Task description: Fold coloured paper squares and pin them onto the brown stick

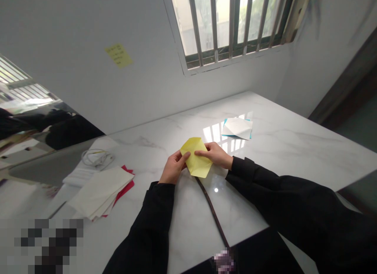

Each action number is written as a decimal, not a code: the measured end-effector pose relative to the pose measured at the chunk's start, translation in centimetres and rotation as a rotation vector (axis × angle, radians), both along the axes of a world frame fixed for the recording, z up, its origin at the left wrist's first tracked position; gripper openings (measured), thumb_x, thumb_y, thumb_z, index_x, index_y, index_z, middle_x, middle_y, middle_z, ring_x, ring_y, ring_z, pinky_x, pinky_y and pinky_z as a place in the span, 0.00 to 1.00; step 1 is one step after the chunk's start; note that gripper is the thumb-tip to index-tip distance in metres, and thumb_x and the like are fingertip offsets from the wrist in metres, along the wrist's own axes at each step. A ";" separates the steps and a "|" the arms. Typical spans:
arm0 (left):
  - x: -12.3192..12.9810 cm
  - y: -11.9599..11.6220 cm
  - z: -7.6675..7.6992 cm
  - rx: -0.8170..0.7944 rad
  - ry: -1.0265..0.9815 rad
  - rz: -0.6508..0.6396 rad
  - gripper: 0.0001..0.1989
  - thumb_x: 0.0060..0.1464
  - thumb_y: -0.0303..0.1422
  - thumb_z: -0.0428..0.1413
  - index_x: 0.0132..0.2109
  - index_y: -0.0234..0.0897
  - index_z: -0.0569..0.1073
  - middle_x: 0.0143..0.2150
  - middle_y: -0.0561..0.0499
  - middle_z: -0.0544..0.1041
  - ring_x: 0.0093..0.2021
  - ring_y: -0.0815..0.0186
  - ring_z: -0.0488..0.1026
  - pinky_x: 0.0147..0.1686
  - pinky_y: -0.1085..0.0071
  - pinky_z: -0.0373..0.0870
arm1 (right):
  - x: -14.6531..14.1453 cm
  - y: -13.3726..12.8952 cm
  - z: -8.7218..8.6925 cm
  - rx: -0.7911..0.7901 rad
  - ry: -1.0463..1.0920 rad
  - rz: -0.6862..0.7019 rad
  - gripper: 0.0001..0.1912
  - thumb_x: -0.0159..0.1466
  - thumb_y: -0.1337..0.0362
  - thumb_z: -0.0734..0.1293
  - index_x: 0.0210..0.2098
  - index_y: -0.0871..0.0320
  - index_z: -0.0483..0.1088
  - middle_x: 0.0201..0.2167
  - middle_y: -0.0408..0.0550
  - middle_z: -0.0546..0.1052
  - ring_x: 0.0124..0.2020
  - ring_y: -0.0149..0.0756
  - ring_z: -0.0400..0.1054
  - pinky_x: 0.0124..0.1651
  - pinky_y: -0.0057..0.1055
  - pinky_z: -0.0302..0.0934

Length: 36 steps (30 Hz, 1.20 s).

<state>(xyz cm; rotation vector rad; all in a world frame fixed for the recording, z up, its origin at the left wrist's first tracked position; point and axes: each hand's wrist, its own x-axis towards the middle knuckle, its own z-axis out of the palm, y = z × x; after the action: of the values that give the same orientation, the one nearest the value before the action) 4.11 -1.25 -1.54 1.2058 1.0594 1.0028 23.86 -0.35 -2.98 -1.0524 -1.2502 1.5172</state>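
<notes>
A sheet of yellow paper [196, 164], with cut or folded corners, is held up between both hands above the marble-patterned table. My left hand [175, 166] grips its left edge, thumb on top and fingers behind. On the opposite side, my right hand [217, 154] pinches the right edge, its thumb lying across the paper's face. The fingers beneath the paper are mostly hidden. A dark cord [212, 211] runs from under the paper down toward my body.
White paper pieces with blue ones [238, 127] lie at the back right. Left are stacked white and red sheets [103, 189] and a coiled grey cable [97, 158]. A yellow note [119, 55] sticks to the wall beside a barred window [232, 22].
</notes>
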 end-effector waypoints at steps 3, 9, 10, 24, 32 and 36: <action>-0.1 0.1 -0.2 0.002 -0.010 0.006 0.32 0.43 0.46 0.74 0.52 0.32 0.80 0.48 0.40 0.85 0.47 0.49 0.83 0.49 0.57 0.79 | 0.0 -0.1 0.1 -0.020 0.023 0.013 0.12 0.60 0.60 0.78 0.36 0.63 0.80 0.35 0.51 0.84 0.33 0.37 0.77 0.33 0.27 0.69; -0.3 0.3 -0.2 0.009 -0.027 0.029 0.32 0.40 0.44 0.76 0.50 0.31 0.80 0.47 0.41 0.85 0.46 0.52 0.82 0.49 0.58 0.78 | 0.1 -0.1 0.1 -0.060 0.098 0.059 0.12 0.64 0.58 0.75 0.37 0.63 0.80 0.36 0.51 0.84 0.33 0.36 0.78 0.36 0.27 0.70; -0.4 0.3 -0.2 0.011 -0.025 0.031 0.33 0.40 0.44 0.76 0.50 0.31 0.80 0.47 0.40 0.85 0.46 0.51 0.82 0.49 0.58 0.78 | 0.1 0.0 0.1 -0.067 0.110 0.076 0.13 0.64 0.57 0.75 0.37 0.62 0.80 0.35 0.51 0.84 0.33 0.36 0.78 0.36 0.27 0.70; -1.0 0.4 -0.5 0.048 0.006 -0.002 0.33 0.41 0.43 0.76 0.52 0.32 0.79 0.52 0.38 0.83 0.49 0.50 0.81 0.52 0.56 0.76 | 0.5 0.4 -0.7 -0.039 0.200 0.185 0.22 0.54 0.57 0.81 0.44 0.62 0.80 0.38 0.51 0.84 0.37 0.39 0.80 0.45 0.33 0.74; -0.5 -0.1 0.6 0.139 0.106 0.005 0.40 0.40 0.41 0.76 0.60 0.40 0.73 0.51 0.43 0.83 0.44 0.54 0.82 0.44 0.62 0.79 | 0.4 0.1 -0.2 -0.060 0.083 0.113 0.19 0.53 0.59 0.82 0.39 0.63 0.81 0.37 0.51 0.84 0.35 0.40 0.79 0.38 0.30 0.72; -0.1 -0.3 1.0 0.190 0.154 0.019 0.29 0.44 0.45 0.73 0.51 0.37 0.78 0.50 0.43 0.82 0.38 0.59 0.81 0.39 0.67 0.78 | 0.4 0.2 -0.1 -0.056 0.061 0.091 0.14 0.56 0.62 0.80 0.39 0.62 0.81 0.36 0.50 0.84 0.33 0.37 0.78 0.36 0.27 0.71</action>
<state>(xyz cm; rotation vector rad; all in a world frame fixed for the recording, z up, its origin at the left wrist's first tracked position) 4.02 -1.56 -0.53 1.4487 1.1160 1.0561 24.24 -0.19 -3.12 -0.9891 -1.2335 1.6499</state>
